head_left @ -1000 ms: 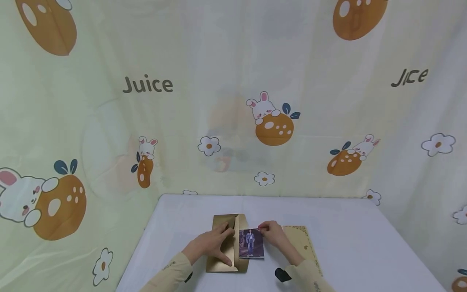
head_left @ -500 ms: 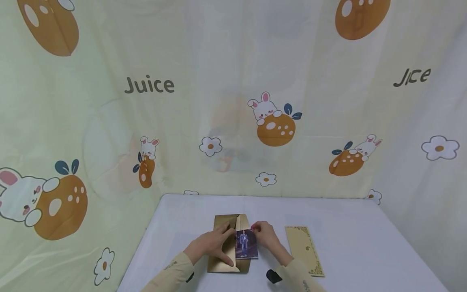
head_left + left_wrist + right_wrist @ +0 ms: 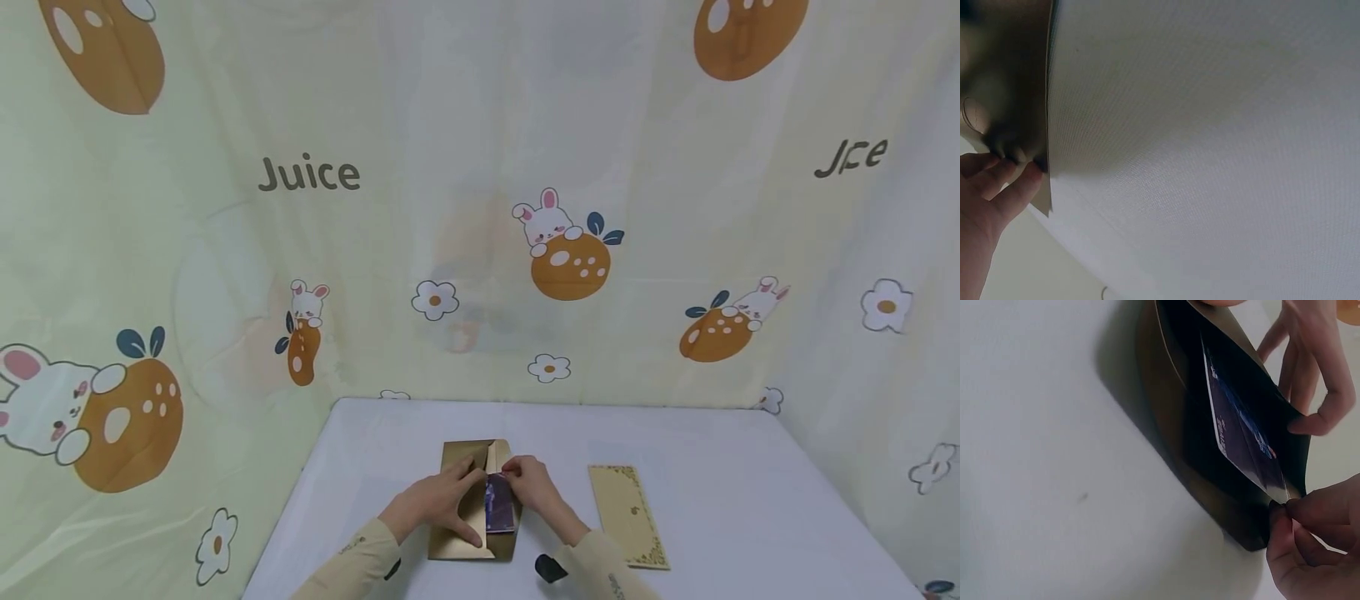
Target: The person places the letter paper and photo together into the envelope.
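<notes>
A gold paper envelope [image 3: 452, 547] lies on the table with its mouth to the right. My left hand [image 3: 437, 502] rests on it, thumb and fingers spread along the mouth's edge. A photo [image 3: 501, 505] of a standing person is partly inside; its left part is hidden under the envelope's front. My right hand [image 3: 531, 483] pinches the photo's far right corner between thumb and fingertips. In the right wrist view the mouth gapes around the photo [image 3: 1244, 428], and a left fingertip touches the upper lip. The left wrist view shows only the envelope's edge [image 3: 1046, 81] and left fingers.
To the right, a pale yellow card [image 3: 628, 517] with a patterned border lies flat on the white table [image 3: 720, 483]. A curtain [image 3: 465, 125] with rabbit and fruit prints hangs behind the table and along its sides.
My right hand has moved left with the photo, and more of the photo is now inside the envelope. The left hand stays on the envelope. The yellow card is no longer covered by the right arm.
</notes>
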The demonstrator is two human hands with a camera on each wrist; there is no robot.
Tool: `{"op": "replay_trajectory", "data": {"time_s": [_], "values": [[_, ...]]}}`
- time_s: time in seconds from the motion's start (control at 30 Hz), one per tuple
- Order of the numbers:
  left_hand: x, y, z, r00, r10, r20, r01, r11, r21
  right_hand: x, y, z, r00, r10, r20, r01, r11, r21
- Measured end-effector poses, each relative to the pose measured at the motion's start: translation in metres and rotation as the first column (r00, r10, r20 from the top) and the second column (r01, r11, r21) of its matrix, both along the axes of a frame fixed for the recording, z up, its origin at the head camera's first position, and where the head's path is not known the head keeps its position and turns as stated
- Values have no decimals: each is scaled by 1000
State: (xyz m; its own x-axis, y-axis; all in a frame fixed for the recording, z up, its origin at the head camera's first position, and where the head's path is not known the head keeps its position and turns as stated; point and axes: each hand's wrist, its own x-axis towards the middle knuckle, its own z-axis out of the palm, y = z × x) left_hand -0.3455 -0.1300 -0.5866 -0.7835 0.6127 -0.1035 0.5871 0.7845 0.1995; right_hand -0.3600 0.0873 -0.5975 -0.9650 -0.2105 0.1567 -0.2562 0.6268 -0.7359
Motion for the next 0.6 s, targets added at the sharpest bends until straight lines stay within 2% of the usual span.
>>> {"op": "replay_trajectory", "data": {"time_s": [0.4,0.6], "values": [[2,0,3,1000,6,5,-6,1000,3,2,-19,-2,998,50,-30,-50,999,-1],[2,0,4,1000,6,14,-6,1000,-1,3,-25,-2,998,67,-10,-67,998,8]]}}
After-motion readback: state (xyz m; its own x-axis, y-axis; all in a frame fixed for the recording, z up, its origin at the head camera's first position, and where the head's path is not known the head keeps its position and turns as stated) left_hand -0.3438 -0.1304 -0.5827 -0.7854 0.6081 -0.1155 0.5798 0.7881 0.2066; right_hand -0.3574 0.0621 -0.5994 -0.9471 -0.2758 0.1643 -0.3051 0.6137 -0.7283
